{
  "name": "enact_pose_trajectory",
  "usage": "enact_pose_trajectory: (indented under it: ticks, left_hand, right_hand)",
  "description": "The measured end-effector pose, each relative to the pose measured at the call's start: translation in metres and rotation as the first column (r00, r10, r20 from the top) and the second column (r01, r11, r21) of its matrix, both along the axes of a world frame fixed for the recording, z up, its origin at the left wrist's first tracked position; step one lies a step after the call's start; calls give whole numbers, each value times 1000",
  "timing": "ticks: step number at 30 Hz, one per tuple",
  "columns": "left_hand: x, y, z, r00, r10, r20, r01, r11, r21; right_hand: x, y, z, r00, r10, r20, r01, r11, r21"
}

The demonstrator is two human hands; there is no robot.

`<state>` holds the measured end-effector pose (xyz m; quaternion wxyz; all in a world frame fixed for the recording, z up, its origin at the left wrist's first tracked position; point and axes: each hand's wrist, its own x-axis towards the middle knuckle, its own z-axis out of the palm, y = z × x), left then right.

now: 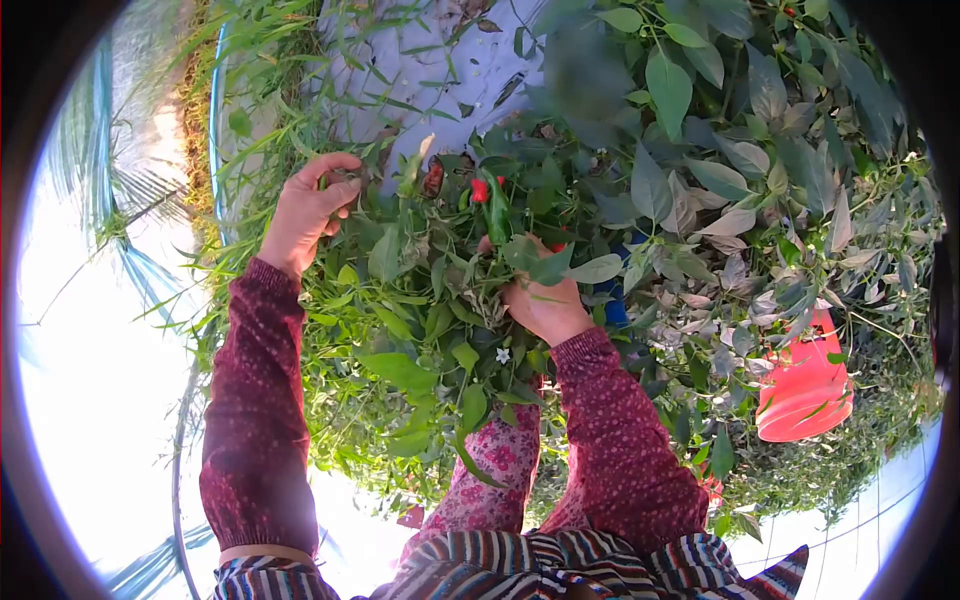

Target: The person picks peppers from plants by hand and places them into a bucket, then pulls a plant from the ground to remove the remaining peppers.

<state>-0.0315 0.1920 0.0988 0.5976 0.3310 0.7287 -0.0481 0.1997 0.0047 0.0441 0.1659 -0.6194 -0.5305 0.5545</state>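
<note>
Dense leafy green pepper plant (440,300) crowds both hands. Left hand (305,210) pinches a stem at the plant's outer edge; right hand (545,305), buried mid-foliage, grip hidden, near small red pepper (479,190).

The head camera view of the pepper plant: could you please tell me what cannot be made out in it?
- Right hand: fingers buried in leaves, so any hold is hidden.
- Left hand: fingertips pinch something green, too small to identify.
- Red bucket: partly covered by foliage; contents unseen.
- Red peppers: mostly screened by leaves.
- Picture edges: cut off by the dark lens rim.
</note>
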Motion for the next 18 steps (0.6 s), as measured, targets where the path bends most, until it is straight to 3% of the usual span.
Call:
enact_pose_trajectory:
  ticks: [1,2,3,5,7,8,10,11,12,13,17,18]
  left_hand:
    - [0,3,-11,1000,0,1,0,1000,-8]
    - [-1,5,-22,916,-341,-211,369,923,108]
    - [2,7,-26,679,-589,-438,698,703,135]
    - [8,9,-29,661,-612,-434,703,708,73]
    - [8,7,-38,739,-633,-233,663,745,77]
    - [8,5,-42,737,-634,-232,664,743,78]
    - [12,1,-43,795,-606,-26,600,793,-104]
    - [14,-1,-43,794,-607,-28,602,792,-103]
    - [16,-4,-43,940,-326,105,341,919,-198]
    - [19,-6,-44,979,2,203,66,943,-327]
    - [32,-7,-55,952,84,295,26,936,-351]
    - [47,-5,-56,929,-179,323,262,936,-234]
  right_hand:
    - [2,0,2,1000,0,1,0,1000,-8]
    - [3,2,3,1000,-10,-29,9,999,-48]
    - [4,4,3,998,-23,-58,18,996,-86]
    - [4,3,3,998,-23,-55,20,998,-54]
    - [4,2,4,998,-24,-53,23,999,-22]
    - [4,3,4,1000,0,-29,0,1000,-5]
    - [4,6,7,1000,21,-7,-21,1000,12]
    - [4,8,9,1000,11,-18,-12,999,-44]
    - [4,9,10,1000,2,-27,-4,995,-99]
    - [3,7,8,1000,-1,-24,-2,995,-100]
    - [-2,1,3,1000,-19,-1,19,994,-110]
    - [-1,2,4,1000,-25,-7,25,998,-65]
